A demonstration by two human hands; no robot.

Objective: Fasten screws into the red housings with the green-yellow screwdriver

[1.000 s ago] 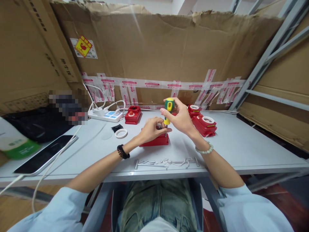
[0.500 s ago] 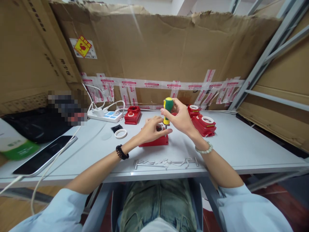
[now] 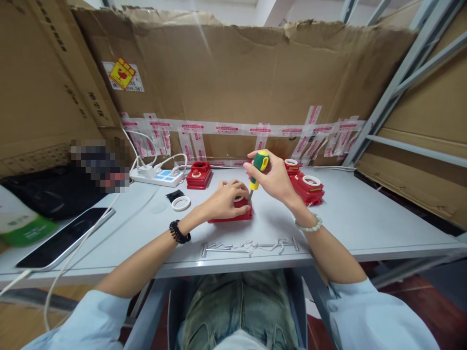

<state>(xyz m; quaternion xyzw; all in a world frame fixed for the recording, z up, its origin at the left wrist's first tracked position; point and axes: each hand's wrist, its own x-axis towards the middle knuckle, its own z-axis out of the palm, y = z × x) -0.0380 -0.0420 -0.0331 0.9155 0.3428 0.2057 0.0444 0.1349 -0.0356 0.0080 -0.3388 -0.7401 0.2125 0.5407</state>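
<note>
My right hand (image 3: 272, 177) is closed around the green and yellow handle of a screwdriver (image 3: 260, 165). Its shaft slants down to the right end of a red box-like part (image 3: 233, 217) on the table. Over that part lies my left hand (image 3: 228, 199), fingers curled and gripping it from above. A white ring (image 3: 238, 198) shows partly between the fingers on top of the part. Where exactly the screwdriver tip touches cannot be made out. In front of the part, metal rods and screws (image 3: 226, 249) lie with white twisted strips (image 3: 270, 244).
Red housings with white rings (image 3: 308, 188) stand at the right rear, another red housing (image 3: 199, 176) at the left rear. A loose white ring (image 3: 181, 203), a power strip (image 3: 156, 176), a phone (image 3: 65, 238) and cables are on the left. Cardboard (image 3: 233, 73) walls the back.
The screwdriver has gone from nearly upright to tilted, its handle leaning right. My left fingers, stretched before, have curled down onto the red part. The view has shifted slightly.
</note>
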